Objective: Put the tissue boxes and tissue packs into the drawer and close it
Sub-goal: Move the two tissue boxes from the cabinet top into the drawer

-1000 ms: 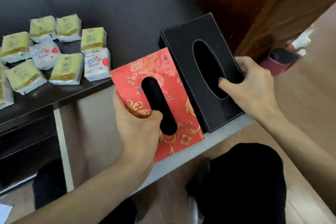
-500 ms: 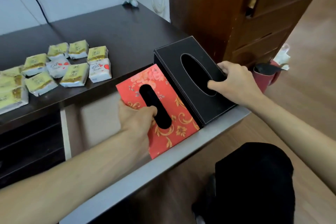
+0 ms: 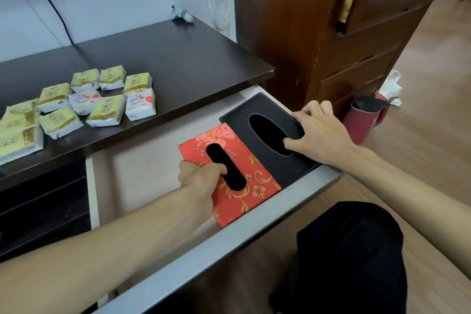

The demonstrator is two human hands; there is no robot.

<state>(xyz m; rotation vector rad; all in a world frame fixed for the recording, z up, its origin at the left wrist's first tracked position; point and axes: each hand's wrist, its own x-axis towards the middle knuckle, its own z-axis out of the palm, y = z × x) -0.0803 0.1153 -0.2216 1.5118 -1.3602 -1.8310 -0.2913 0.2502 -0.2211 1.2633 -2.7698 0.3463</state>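
The drawer under the dark desk stands pulled open. Inside its right end lie a red floral tissue box and, right of it, a black tissue box, side by side. My left hand grips the red box, thumb in its slot. My right hand holds the black box at its right edge, thumb at the oval opening. Several yellow tissue packs and two white packs with red hearts lie on the desk top at the left.
The dark desk top runs above the drawer. A brown wooden cabinet stands right of it, with a red kettle on the wood floor beside it. The drawer's left part shows bare bottom. My dark-clothed knee is below the drawer front.
Both boxes have gone down from above the drawer front into the drawer's right end, with both hands still on them. The camera has tilted up, showing more wall and desk.
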